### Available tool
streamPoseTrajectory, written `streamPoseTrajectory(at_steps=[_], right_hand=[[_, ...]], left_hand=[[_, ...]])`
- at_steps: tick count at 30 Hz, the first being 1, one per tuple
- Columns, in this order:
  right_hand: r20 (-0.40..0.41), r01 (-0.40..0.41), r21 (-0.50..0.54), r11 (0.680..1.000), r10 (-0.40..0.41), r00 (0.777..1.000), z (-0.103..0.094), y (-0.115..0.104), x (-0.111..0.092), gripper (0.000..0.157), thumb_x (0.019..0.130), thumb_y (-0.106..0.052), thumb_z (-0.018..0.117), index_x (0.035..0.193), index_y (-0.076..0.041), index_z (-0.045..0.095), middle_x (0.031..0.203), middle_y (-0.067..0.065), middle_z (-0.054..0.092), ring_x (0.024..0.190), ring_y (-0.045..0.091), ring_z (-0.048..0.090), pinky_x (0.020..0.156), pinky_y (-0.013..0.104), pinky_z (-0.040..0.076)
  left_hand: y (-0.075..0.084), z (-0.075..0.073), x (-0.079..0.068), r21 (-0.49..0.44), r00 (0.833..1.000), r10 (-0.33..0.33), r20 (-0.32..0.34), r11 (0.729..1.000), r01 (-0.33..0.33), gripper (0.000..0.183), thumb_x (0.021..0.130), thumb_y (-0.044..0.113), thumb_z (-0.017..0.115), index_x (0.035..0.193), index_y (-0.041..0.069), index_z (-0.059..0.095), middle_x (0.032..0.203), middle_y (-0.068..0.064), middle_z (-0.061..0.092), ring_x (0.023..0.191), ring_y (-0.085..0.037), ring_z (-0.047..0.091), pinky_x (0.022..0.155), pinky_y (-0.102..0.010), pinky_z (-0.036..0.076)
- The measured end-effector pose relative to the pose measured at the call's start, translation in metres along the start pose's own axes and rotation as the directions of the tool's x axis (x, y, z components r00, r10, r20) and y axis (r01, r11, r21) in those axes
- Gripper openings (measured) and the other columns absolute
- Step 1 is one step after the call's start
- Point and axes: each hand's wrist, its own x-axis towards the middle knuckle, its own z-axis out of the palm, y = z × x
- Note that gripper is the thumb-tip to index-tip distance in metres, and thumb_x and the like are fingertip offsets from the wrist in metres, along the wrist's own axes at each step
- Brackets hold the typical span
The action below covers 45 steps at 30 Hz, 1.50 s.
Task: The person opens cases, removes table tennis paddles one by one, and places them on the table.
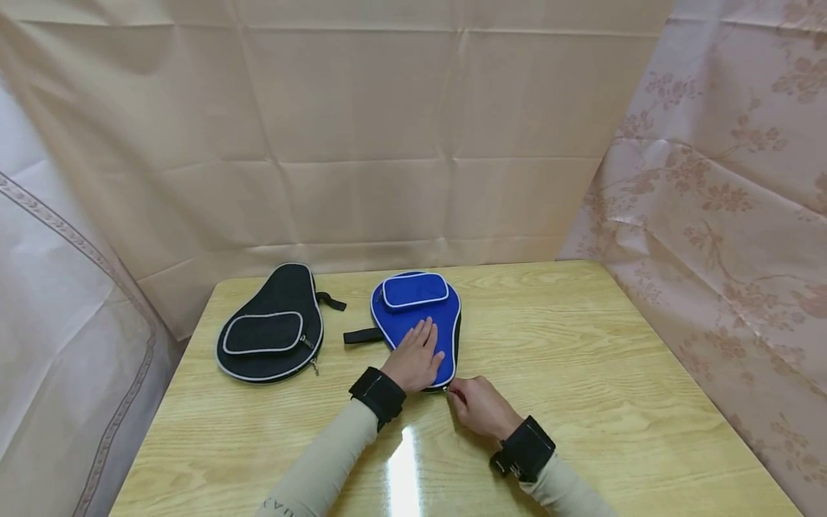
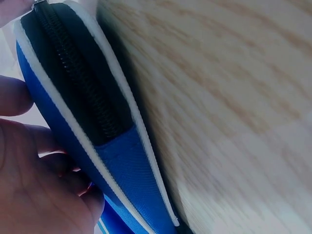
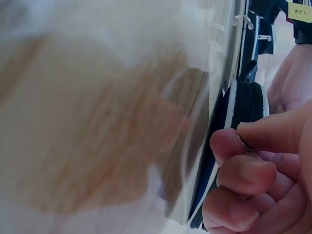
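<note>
A blue table tennis bat case [image 1: 402,321] with white piping lies on the table, its narrow end toward me. My left hand [image 1: 415,359] rests flat on its narrow part, fingers straight. At the near right corner, my right hand [image 1: 481,407] pinches the zipper pull [image 3: 243,142] between thumb and index finger. The left wrist view has the closed black zipper [image 2: 83,78] along the case's side, ending at a blue fabric piece [image 2: 134,161]. What the case holds inside cannot be seen.
To the left lies a black bat case [image 1: 287,298] with a pocket and zipper pulls. A black strap [image 1: 364,336] sticks out from the blue case's left side. Cloth [image 1: 362,143] hangs behind the wooden table [image 1: 581,373], with more cloth at both sides.
</note>
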Motion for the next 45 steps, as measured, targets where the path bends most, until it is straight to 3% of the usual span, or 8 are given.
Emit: streamPoseTrajectory(at_steps=[9, 29, 38, 45], right_hand=[[-0.053, 0.018, -0.038, 0.999, -0.02, 0.998, -0.006, 0.003, -0.002, 0.024, 0.088, 0.0, 0.065, 0.068, -0.013, 0.062, 0.058, -0.012, 0.048, 0.052, -0.001, 0.042, 0.047, 0.018, 0.036], [-0.045, -0.196, -0.05, 0.979, 0.194, 0.98, -0.028, 0.019, -0.016, 0.024, 0.087, -0.002, 0.066, 0.066, -0.012, 0.063, 0.054, -0.011, 0.047, 0.046, 0.003, 0.041, 0.042, 0.02, 0.033], [-0.028, -0.125, -0.111, 0.986, 0.123, 0.992, -0.022, 0.011, -0.014, 0.03, 0.085, 0.0, 0.064, 0.059, -0.013, 0.058, 0.054, -0.009, 0.045, 0.046, 0.003, 0.039, 0.043, 0.02, 0.032], [0.029, -0.048, -0.142, 0.989, 0.053, 0.998, -0.012, -0.005, -0.009, 0.033, 0.085, -0.001, 0.063, 0.057, -0.015, 0.052, 0.052, -0.01, 0.042, 0.045, 0.002, 0.037, 0.043, 0.021, 0.032]], left_hand=[[0.001, 0.0, 0.003, -0.015, 1.0, 0.002, 0.007, 1.0, -0.002, 0.062, 0.108, 0.037, 0.032, 0.156, -0.001, 0.022, 0.164, -0.017, 0.014, 0.153, -0.029, 0.011, 0.124, -0.041, 0.014], [0.014, 0.007, 0.012, 0.01, 1.0, -0.003, -0.007, 1.0, 0.003, 0.06, 0.108, 0.034, 0.032, 0.156, -0.001, 0.022, 0.164, -0.019, 0.017, 0.152, -0.031, 0.012, 0.124, -0.042, 0.015], [0.015, 0.009, 0.012, 0.048, 1.0, -0.005, -0.025, 0.999, 0.006, 0.06, 0.108, 0.034, 0.032, 0.156, -0.001, 0.023, 0.163, -0.019, 0.019, 0.152, -0.031, 0.015, 0.123, -0.042, 0.017], [0.017, 0.007, 0.009, 0.055, 0.999, 0.0, -0.045, 0.998, 0.002, 0.059, 0.108, 0.032, 0.034, 0.155, -0.002, 0.025, 0.162, -0.02, 0.021, 0.151, -0.032, 0.018, 0.123, -0.042, 0.019]])
